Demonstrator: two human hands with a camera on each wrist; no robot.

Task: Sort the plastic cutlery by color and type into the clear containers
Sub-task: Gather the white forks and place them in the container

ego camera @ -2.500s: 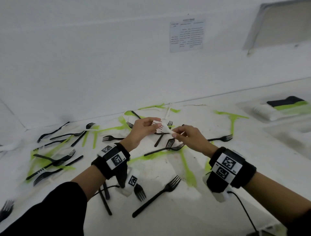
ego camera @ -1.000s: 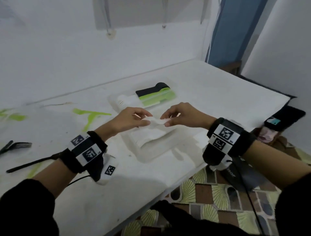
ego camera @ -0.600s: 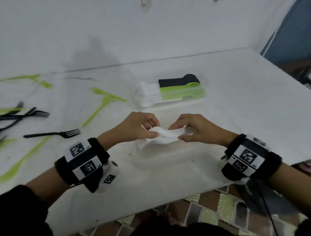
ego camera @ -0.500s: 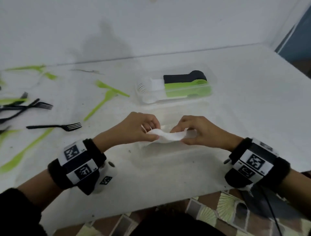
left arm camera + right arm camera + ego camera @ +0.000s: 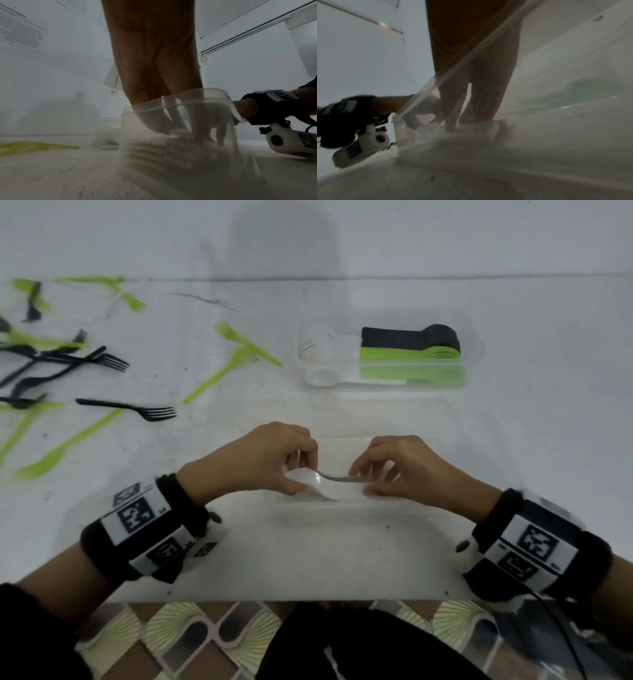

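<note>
Holding a bunch of white cutlery [image 5: 329,489] between them, both hands sit inside the near clear container [image 5: 479,453] at the front edge of the white table [image 5: 342,559]. The left hand [image 5: 260,460] pinches 1 end of the bunch with curled fingers and thumb; the right hand [image 5: 411,470] pinches the other end the same way. Seen from the left wrist, the left fingertips [image 5: 163,128] press down on a stack of white pieces already in the container [image 5: 171,106]. The right wrist view is blurred; the exact type of the white pieces cannot be told.

A second clear container [image 5: 472,337] stands just behind the first, holding a black stack [image 5: 407,337], a green stack [image 5: 407,356] and white pieces [image 5: 318,350]. Loose black forks [image 5: 130,409] and green cutlery [image 5: 219,374] lie scattered on the table to the left, well apart from both containers.
</note>
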